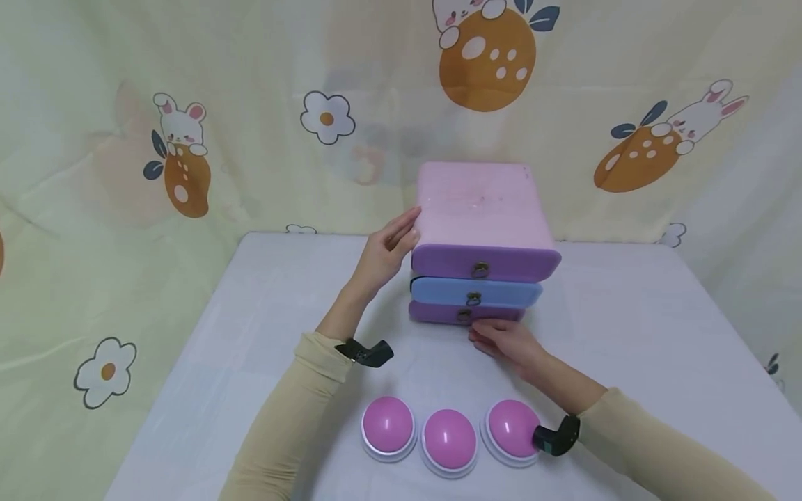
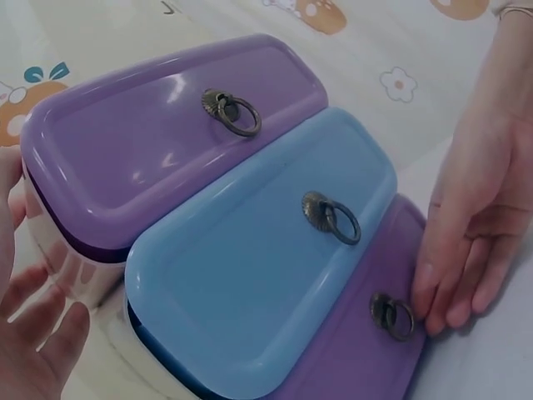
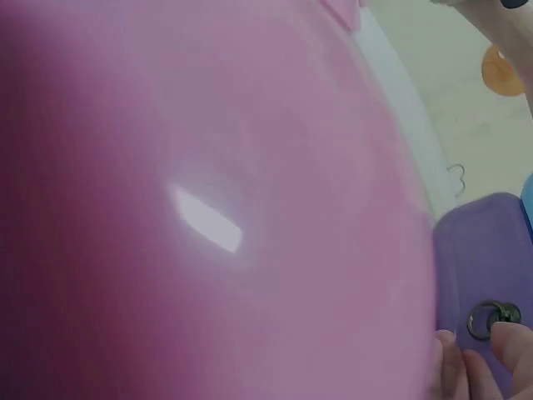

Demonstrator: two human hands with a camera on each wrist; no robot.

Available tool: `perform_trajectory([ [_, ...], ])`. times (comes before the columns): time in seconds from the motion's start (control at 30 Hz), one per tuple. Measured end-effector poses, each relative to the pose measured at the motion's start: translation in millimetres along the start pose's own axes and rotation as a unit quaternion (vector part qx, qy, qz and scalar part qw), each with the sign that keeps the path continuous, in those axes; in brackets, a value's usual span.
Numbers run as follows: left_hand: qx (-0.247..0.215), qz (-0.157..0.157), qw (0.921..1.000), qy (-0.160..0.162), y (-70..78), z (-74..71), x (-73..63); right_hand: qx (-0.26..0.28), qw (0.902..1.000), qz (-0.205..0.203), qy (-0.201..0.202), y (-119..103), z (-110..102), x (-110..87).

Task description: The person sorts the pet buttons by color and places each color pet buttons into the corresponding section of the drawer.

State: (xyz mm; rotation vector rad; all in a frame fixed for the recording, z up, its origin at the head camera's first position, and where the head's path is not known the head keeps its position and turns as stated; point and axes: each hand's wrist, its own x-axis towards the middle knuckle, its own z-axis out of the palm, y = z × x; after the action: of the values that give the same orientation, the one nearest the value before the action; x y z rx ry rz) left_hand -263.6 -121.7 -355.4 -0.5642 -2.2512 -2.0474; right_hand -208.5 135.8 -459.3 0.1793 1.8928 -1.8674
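Note:
A small chest with a pink top (image 1: 479, 205) stands toward the back of the table. Its fronts are a purple top drawer (image 2: 158, 150), a blue middle drawer (image 2: 250, 283) and a purple bottom drawer (image 1: 432, 312), each with a bronze ring pull. My left hand (image 1: 383, 254) is at the chest's left side, fingers extended along the upper part. Low in front, my right hand (image 1: 510, 342) has its fingertips right beside the bottom drawer's ring pull (image 2: 400, 321), its fingers loosely extended. All drawers look closed in the head view.
Three pink dome buttons with white bases stand in a row at the front: a left button (image 1: 388, 426), a middle button (image 1: 449, 440) and a right button (image 1: 512, 430) under my right wrist. A patterned curtain (image 1: 250, 139) hangs behind the white table (image 1: 633, 334).

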Motion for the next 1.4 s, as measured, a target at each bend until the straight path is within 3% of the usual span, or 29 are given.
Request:
perform_trajectory([
  [0.23,0.005,-0.008,0.9999,0.007,6.8,1.5,-1.1,-0.007,0.9998,-0.003,0.018,-3,11,0.1],
  [0.43,0.007,-0.022,0.9997,-0.001,10.7,2.0,-1.6,0.031,0.9987,0.018,0.035,-3,15,1.7],
  [0.7,0.019,-0.028,0.9994,-0.012,11.7,2.2,-4.4,0.026,0.9981,0.046,0.032,-1,17,-3.7],
  [0.97,-0.004,-0.018,0.9998,-0.012,8.7,0.6,-0.8,0.014,0.9961,0.073,0.047,-2,19,-11.1],
  [1.07,-0.007,-0.016,0.9998,-0.013,8.0,-0.3,-0.5,-0.009,0.9963,0.075,0.042,-4,19,-14.0],
  [1.17,-0.01,-0.015,0.9998,-0.012,7.4,0.0,-0.5,-0.087,0.9952,0.039,0.024,-6,18,-19.1],
  [1.23,-0.014,-0.016,0.9997,-0.012,7.0,0.8,-0.5,-0.175,0.9839,-0.026,0.025,-9,16,-24.4],
  [1.27,-0.015,-0.017,0.9997,-0.012,6.8,1.2,-0.6,-0.228,0.9705,-0.071,0.033,-11,15,-27.4],
  [1.33,-0.016,-0.019,0.9996,-0.011,6.6,1.7,-0.7,-0.332,0.9238,-0.176,0.073,-15,14,-33.4],
  [1.4,-0.018,-0.021,0.9996,-0.008,6.2,1.6,-0.9,-0.422,0.8554,-0.272,0.126,-20,14,-38.7],
])
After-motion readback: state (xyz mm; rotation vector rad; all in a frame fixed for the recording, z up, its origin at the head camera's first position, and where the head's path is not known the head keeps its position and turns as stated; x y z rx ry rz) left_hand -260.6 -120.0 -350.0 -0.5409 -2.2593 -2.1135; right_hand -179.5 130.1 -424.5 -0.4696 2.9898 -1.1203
